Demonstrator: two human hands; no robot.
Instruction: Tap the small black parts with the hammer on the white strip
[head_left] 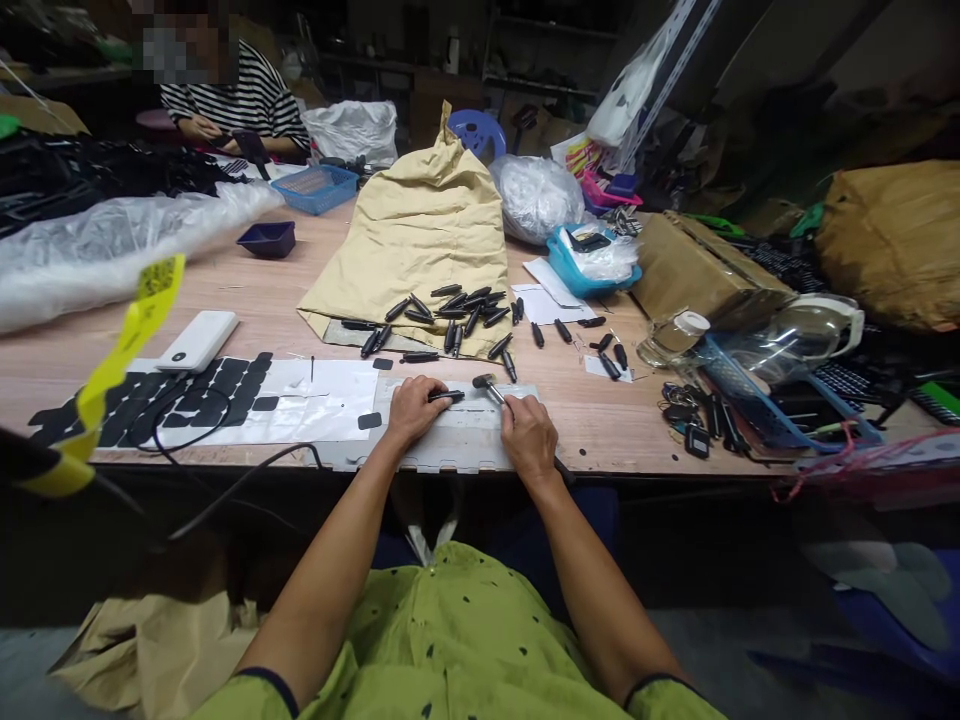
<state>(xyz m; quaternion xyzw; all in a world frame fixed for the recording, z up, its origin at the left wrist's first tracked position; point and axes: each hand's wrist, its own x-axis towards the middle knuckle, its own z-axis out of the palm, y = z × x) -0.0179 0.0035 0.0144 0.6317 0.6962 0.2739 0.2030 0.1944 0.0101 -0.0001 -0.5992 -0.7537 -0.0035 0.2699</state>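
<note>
My left hand (414, 408) is closed on a slim black part (448, 396), holding it down over a pale board (450, 440) at the table's front edge. In my right hand (529, 436) is a small hammer (486, 383), its head pointing left and a little above the board, near the tip of the part. My right fingers wrap round the hammer's handle. Beyond both hands, a heap of similar black parts (471, 308) lies on a beige cloth bag (431, 230). A sheet of black stickers (225, 395) is left of my left hand.
A white power bank (198, 340) with a black cable stands on the left. At right are a blue basket (780, 400), a glass jug (802, 335) and a cardboard box (705, 280). A yellow tag (124, 355) hangs close at left. Another person (240, 100) sits across the table.
</note>
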